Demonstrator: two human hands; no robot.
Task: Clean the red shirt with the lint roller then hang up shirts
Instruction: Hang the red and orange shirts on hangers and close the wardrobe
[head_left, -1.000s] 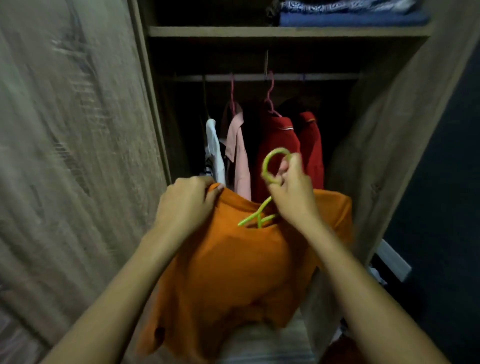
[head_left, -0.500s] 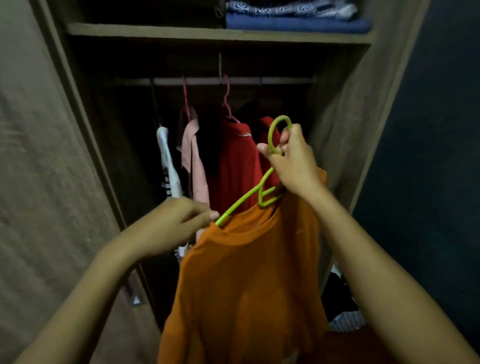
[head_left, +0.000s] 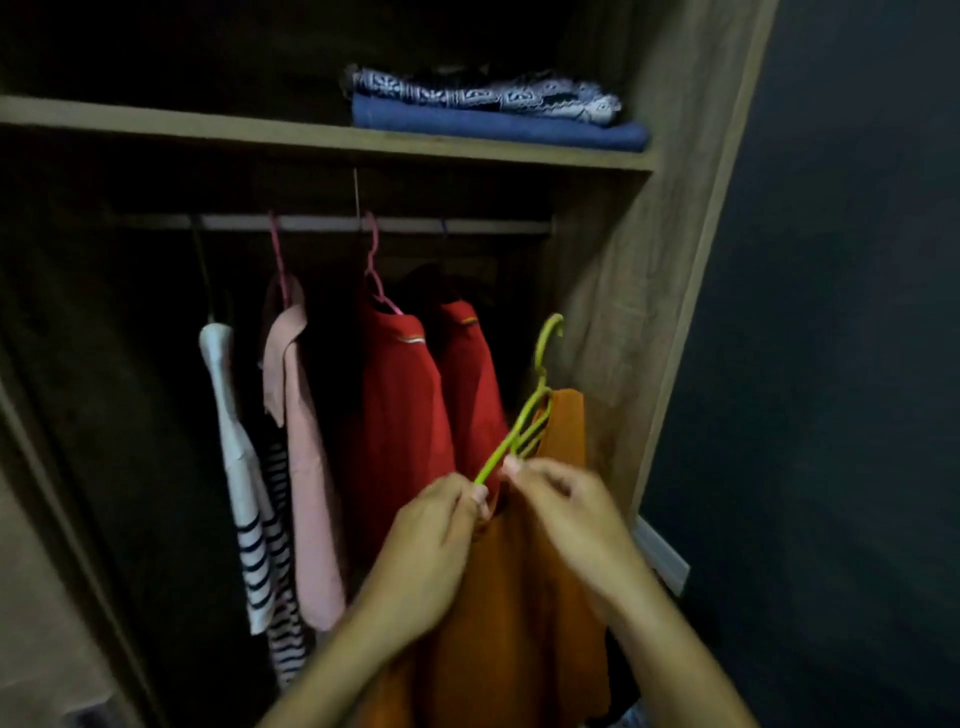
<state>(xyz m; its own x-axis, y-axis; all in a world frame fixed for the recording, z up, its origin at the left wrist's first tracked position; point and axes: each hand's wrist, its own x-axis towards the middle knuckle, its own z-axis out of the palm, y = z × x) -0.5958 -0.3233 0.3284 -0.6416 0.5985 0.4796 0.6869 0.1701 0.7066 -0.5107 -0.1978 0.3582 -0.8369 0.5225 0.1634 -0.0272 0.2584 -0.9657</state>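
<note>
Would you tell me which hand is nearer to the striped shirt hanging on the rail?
Left. The left hand sits just right of the striped shirt, while the right hand is farther right, beyond the green hanger.

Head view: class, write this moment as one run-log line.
stage: hanging orange shirt | left hand: grip on green hanger arm | right hand: pinching hanger | hook: below rail, not yet on

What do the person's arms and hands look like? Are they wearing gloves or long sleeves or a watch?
No gloves: the left hand and the right hand are both bare. The forearms are bare too, with no sleeve showing as far as the picture reaches. No watch, bracelet or ring shows on the parts in view. The light is dim, so tiny details like nail polish cannot be told.
</note>
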